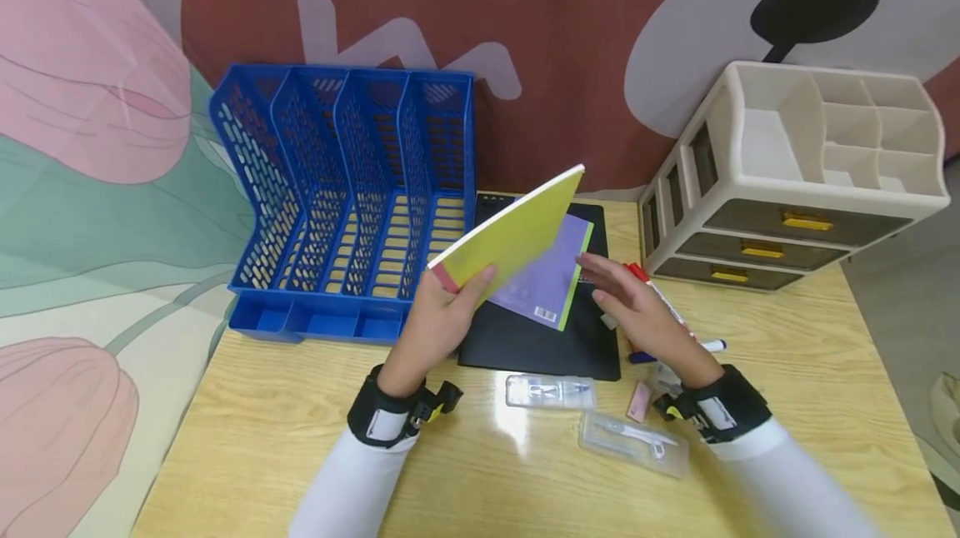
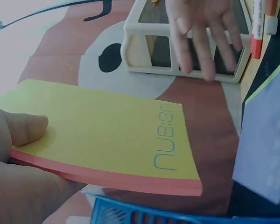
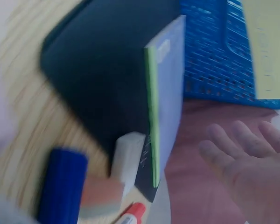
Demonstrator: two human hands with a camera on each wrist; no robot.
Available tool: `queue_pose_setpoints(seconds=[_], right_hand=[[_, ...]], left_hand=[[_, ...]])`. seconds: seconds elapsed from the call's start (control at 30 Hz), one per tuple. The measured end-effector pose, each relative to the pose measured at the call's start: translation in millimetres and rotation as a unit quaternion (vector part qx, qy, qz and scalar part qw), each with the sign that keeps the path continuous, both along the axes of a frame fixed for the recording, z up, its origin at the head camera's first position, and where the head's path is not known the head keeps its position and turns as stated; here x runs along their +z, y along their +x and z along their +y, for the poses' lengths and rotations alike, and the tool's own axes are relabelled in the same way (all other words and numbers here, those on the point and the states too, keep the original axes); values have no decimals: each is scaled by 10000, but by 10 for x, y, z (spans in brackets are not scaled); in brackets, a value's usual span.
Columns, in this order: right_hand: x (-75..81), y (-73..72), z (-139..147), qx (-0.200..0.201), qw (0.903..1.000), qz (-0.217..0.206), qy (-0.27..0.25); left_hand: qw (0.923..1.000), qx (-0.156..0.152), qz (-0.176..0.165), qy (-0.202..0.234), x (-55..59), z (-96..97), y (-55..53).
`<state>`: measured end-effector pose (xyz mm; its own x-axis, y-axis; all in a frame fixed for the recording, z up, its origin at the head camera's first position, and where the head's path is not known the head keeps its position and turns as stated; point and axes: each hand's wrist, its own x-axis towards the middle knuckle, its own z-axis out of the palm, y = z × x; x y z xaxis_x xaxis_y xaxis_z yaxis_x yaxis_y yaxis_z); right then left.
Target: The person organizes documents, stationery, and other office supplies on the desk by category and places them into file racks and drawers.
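Note:
My left hand (image 1: 442, 317) grips a yellow notebook (image 1: 517, 230) by its red-bound spine corner, tilted up above the table. Its thumb lies across the yellow cover, which bears blue lettering in the left wrist view. Under it, a purple notebook (image 1: 546, 276) with a green spine lies on a black board (image 1: 540, 355). Over the right edge of that board hovers my right hand (image 1: 637, 309), fingers spread and holding nothing. The right wrist view shows the same open hand (image 3: 252, 163) apart from the purple notebook (image 3: 170, 93).
A blue file rack (image 1: 345, 188) with upright dividers stands at the back left, a white drawer organizer (image 1: 795, 180) at the back right. Markers (image 1: 671, 305), a pink eraser (image 1: 639, 401) and two clear cases (image 1: 551, 392) lie on the wooden table (image 1: 480, 480).

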<state>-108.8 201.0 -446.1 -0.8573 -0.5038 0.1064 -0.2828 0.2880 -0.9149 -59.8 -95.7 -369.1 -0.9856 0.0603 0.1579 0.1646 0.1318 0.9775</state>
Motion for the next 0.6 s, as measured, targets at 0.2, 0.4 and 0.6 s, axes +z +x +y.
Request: queue_pose_setpoints(seconds=[0.2,0.4,0.6], right_hand=[[49,17,101,-142,9956,83,920],[72,57,191,-203,9861,481,1578],[37,91,247,-18,9734,947,2085]], left_hand=[[9992,126,362,100,85,-118,14],[9972,302,670,-121,165,-227,18],[9930,514,1054,-138,237,-369,18]])
